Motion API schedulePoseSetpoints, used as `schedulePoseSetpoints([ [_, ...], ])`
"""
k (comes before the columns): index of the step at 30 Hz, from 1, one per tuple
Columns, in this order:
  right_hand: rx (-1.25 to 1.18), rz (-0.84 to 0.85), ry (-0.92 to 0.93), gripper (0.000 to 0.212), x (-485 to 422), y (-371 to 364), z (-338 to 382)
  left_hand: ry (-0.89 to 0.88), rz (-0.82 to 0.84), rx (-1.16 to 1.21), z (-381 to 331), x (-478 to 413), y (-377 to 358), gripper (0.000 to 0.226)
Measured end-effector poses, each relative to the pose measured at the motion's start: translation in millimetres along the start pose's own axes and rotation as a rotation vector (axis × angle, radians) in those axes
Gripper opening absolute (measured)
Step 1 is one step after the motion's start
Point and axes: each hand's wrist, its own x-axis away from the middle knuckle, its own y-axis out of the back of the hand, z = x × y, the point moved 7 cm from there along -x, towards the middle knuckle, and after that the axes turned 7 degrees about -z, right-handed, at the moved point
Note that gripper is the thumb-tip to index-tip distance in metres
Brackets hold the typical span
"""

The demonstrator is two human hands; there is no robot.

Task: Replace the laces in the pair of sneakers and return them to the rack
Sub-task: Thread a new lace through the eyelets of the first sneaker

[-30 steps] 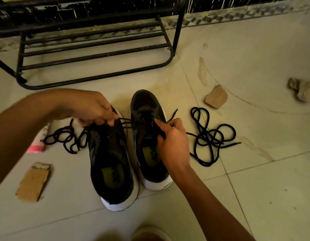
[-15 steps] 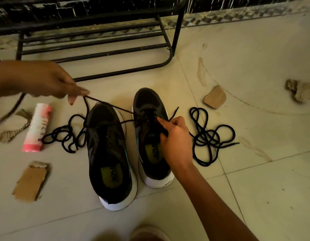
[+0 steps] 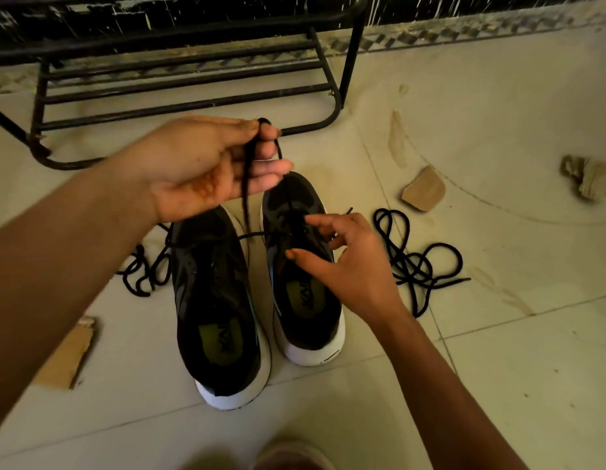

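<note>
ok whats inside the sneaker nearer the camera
A yellow-green insole with a dark logo shows at the heel end of the nearer sneaker. Toward the toe the inside is dark and lies under the tongue, so nothing more can be made out there.

Pale tiled floor (image 3: 498, 385); dark, perhaps paint-streaked wall (image 3: 464, 6).

pale tiled floor (image 3: 498, 385), stained in places. left sneaker (image 3: 213, 300) and right sneaker (image 3: 305, 300) stand on it side by side, soles down. beyond the pair: black metal rack (image 3: 355, 49). just right of the pair: tangled black lace (image 3: 418, 266). just left: second tangled lace (image 3: 142, 269). further left: torn cardboard (image 3: 67, 354). beyond and right: smaller cardboard scrap (image 3: 423, 193). far right: crumpled rag (image 3: 590, 176)
</note>
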Motion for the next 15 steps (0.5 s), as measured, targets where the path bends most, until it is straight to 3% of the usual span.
schedulePoseSetpoints([
  [3,-0.156,0.153,-0.003,0.043,1.6,-9.5,15.3,0.026,-0.04,0.2,5.3,0.8,-20.1,0.027],
  [5,-0.171,0.207,0.047,0.023,3.9,-18.9,23.3,0.043,-0.057,0.312,7.3,1.7,-28.6,0.026],
  [7,-0.149,0.157,0.088,0.006,4.3,-23.1,25.0,0.046,-0.085,0.355,7.9,1.4,-31.5,0.025],
  [9,-0.139,0.09,0.072,0.008,3.2,-23.4,19.6,0.034,-0.114,0.356,6.8,1.1,-29.0,0.025],
  [12,-0.198,0.004,0.006,0.009,-3.0,-14.7,8.8,-0.026,-0.166,0.303,3.0,-1.6,-14.0,0.025],
  [15,-0.275,-0.068,-0.072,0.015,-11.4,-3.5,-3.3,-0.132,-0.267,-0.004,3.3,-4.4,6.1,0.021],
])
